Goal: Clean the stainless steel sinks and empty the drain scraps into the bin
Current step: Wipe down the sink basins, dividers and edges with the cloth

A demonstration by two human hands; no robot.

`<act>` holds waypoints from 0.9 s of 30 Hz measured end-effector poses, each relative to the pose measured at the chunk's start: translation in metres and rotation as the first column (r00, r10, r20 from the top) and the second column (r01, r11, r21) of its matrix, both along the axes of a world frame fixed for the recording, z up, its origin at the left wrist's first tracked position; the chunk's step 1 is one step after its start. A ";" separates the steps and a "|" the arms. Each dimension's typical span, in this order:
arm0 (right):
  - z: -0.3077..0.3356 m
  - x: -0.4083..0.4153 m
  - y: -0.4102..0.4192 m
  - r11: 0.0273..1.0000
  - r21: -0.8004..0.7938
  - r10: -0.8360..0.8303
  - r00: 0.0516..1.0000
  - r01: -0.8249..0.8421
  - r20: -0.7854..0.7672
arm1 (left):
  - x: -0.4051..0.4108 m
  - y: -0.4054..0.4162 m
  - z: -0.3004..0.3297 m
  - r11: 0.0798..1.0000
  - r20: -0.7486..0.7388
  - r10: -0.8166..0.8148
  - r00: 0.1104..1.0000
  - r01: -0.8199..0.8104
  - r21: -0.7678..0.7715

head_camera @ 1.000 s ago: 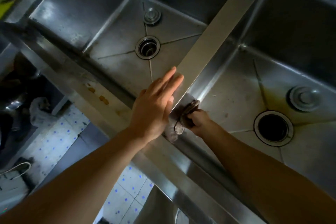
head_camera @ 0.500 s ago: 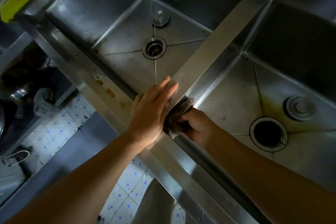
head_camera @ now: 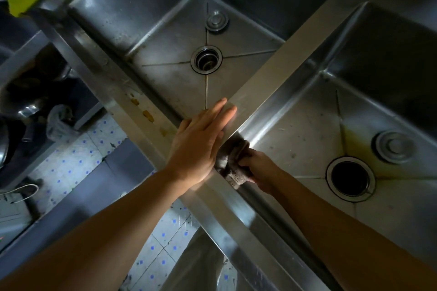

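Where the divider meets the front rim, a dark cloth is pressed into the right sink's corner, right hand closed around it. Left hand: flat, fingers extended, holding nothing, resting on the divider. Left sink: open drain.

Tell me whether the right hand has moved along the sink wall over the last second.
Cannot tell. The right hand keeps the rag in the same corner under the divider; the camera shifted.

Two grimy steel sinks, open drains, loose stoppers.
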State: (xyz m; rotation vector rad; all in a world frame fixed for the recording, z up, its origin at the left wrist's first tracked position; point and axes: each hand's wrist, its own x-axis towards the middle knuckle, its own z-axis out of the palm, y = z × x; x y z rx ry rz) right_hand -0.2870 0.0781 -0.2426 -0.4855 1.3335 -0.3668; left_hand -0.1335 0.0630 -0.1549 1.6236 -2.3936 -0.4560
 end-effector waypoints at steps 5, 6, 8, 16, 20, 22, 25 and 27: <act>0.073 -0.023 0.004 0.895 -0.208 0.380 0.919 -0.394 -0.103 | -0.009 -0.001 0.010 1.000 0.036 0.016 0.999 -0.017 0.024; 0.086 -0.028 0.005 0.871 -0.216 0.423 0.898 -0.440 -0.124 | -0.010 0.001 0.012 1.000 0.058 0.009 0.998 -0.010 0.016; 0.108 -0.035 0.009 0.839 -0.234 0.473 0.871 -0.491 -0.132 | -0.011 0.004 0.014 1.000 0.074 -0.014 0.997 0.013 0.007; 0.060 0.003 0.018 0.850 -0.263 0.400 0.884 -0.456 -0.240 | -0.009 0.013 0.014 0.987 -0.011 -0.003 1.000 0.005 0.162; -0.003 0.005 0.019 0.793 -0.083 0.536 0.756 -0.604 -0.376 | -0.011 0.012 0.013 0.986 -0.028 -0.003 1.000 0.007 0.169; -0.020 0.003 0.022 0.790 -0.019 0.555 0.727 -0.613 -0.404 | -0.010 0.012 0.013 0.989 -0.038 -0.009 0.999 0.015 0.147; -0.023 0.002 0.024 0.807 -0.025 0.533 0.746 -0.590 -0.400 | -0.008 0.009 0.010 0.993 -0.040 -0.028 0.999 0.032 0.118; -0.013 -0.004 0.024 0.781 -0.038 0.566 0.734 -0.623 -0.375 | -0.008 0.009 0.010 0.993 -0.035 -0.035 0.999 0.039 0.111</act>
